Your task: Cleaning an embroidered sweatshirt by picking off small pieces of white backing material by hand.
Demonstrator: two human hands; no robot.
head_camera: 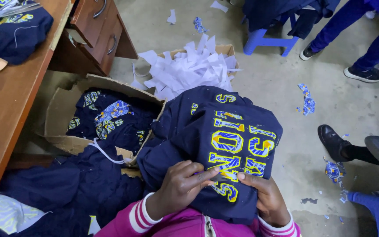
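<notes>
Left hand (178,188) and right hand (264,195) pinched, fingers closed, at yellow lettering on navy garment (211,145) (draped over lap); cardboard box (60,109) beside held finished-looking ones; white paper scraps (189,70) filled 2nd box; more garments piled, prob. undone.

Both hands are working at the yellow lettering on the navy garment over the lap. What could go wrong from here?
1. The left hand and right hand pinch the yellow-and-blue appliqué letters on the navy blue garment; hard pulling might tear stitching.
2. The garment overhangs the torn cardboard box and could slide off.
3. White paper scraps may cling to it.
</notes>
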